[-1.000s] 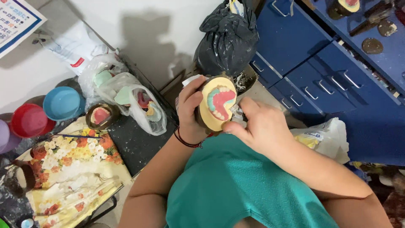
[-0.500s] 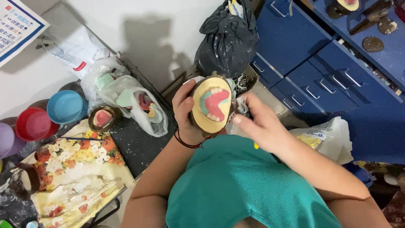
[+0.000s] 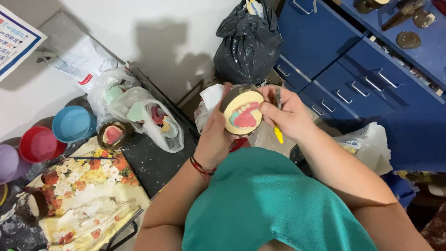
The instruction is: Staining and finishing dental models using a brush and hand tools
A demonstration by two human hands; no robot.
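Left hand (image 3: 214, 135): raised in front of the chest, fingers wrapped around the rim of the round mould (image 3: 242, 113), thumb side toward the camera; red cord bracelet (image 3: 200, 166) on the wrist.
Round mould: cream-coloured disc with dark metal rim, face tilted up toward the camera; a pink denture-shaped piece with pale teeth sits in its middle. Held in mid-air, above the gap between the counter (image 3: 153, 162) and the blue drawer cabinet (image 3: 353, 79).
Right hand (image 3: 288, 114): fingers pressed together, pinching a thin tool with a yellow handle (image 3: 278, 134); fingertips touch the right edge of the mould — the tool's tip is hidden.
Counter, left side: a second mould (image 3: 112, 135) with pink filling lies flat, just beside clear plastic bags (image 3: 148, 116) holding pale and pink pieces.
Bowls: blue bowl (image 3: 72, 123), red bowl (image 3: 39, 143), side by side at the left.
Floral cloth (image 3: 88, 195): spread on the counter's near corner.
Black bag (image 3: 248, 44): behind the hands, against the wall.
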